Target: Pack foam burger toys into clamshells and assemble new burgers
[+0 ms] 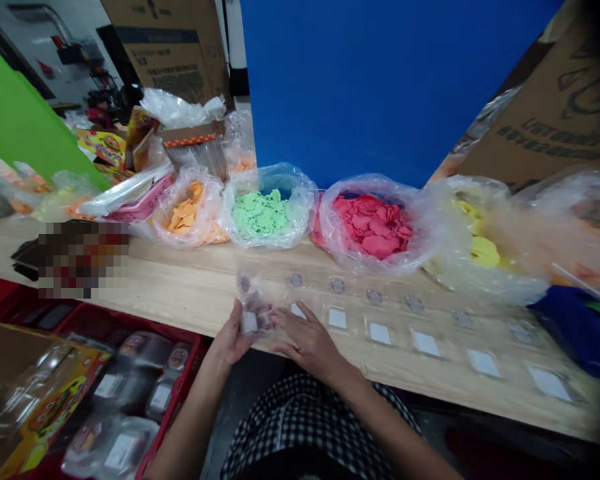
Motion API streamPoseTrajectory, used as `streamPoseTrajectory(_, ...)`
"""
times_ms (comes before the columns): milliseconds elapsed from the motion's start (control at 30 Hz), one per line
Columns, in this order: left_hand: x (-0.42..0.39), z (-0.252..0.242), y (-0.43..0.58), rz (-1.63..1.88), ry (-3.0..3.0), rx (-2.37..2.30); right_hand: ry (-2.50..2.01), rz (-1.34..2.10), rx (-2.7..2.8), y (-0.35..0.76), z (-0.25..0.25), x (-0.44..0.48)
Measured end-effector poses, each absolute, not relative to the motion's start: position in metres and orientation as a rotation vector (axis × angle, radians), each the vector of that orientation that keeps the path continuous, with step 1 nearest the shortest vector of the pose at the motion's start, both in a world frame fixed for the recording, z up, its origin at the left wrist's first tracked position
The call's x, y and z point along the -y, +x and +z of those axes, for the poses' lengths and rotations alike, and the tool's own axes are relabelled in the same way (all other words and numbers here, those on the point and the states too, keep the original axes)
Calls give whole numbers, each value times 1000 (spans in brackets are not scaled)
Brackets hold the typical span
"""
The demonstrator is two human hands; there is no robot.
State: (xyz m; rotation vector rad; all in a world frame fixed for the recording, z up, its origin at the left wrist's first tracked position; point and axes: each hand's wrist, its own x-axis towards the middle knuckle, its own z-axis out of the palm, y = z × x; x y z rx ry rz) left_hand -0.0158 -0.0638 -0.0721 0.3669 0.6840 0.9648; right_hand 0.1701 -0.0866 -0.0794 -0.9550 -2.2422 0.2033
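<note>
My left hand [233, 339] is closed around the near left side of a clear plastic clamshell box [249, 323] with a white label. My right hand [310, 340] reaches in from the right, its fingers stretched and apart, with fingertips at the box's right side. Something reddish shows blurred inside the box; I cannot make out what it is. To the right lies a row of open clear boxes, with white labels [380, 333] on the near halves and round stickers [374, 297] on the far halves.
Behind stand plastic bags of orange pieces [186, 212], green pieces [261, 213], red pieces [373, 225] and yellow pieces [484, 251]. A blue panel [380, 87] rises behind them. A red crate [193, 363] at lower left holds closed clear boxes. A blue bag [575, 327] lies far right.
</note>
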Motion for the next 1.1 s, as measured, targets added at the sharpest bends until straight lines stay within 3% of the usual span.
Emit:
streamPoseTrajectory(167, 68, -69, -11, 920, 388, -607, -698, 380, 2170, 143, -72, 87)
streamPoseTrajectory(333, 64, -70, -27, 962, 409, -685, -795, 494, 2008, 139, -74, 82)
streamPoseTrajectory(667, 51, -65, -83, 1180, 365, -862, -1114, 35, 2426, 108, -111, 50)
streamPoseTrajectory(800, 56, -66, -87, 1153, 367, -793, -1166, 36, 2362, 102, -103, 51)
streamPoseTrajectory(1100, 67, -59, -72, 1114, 406, -739, -605, 428, 2226, 74, -73, 65)
